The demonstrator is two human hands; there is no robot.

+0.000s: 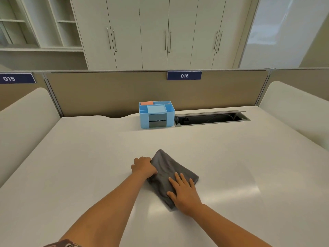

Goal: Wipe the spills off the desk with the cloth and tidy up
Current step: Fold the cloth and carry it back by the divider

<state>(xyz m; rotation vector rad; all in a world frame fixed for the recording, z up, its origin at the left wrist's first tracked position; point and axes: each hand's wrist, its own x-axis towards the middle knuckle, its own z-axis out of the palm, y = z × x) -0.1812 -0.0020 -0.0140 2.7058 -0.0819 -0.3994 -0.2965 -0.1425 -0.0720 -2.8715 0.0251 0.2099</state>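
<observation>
A dark grey folded cloth (168, 168) lies on the white desk (89, 157), a little in front of its middle. My left hand (143, 166) is closed on the cloth's left edge, fingers curled over it. My right hand (184, 192) lies flat on the cloth's near right part, fingers spread and pressing it down. No spill shows on the desk; a faint glossy patch sits to the right of the cloth.
A light blue desk organizer (156, 114) with an orange item in a back slot stands at the far edge. To its right is an open cable tray (211, 118). A tan partition (106, 93) closes the back; curved white side panels flank the desk.
</observation>
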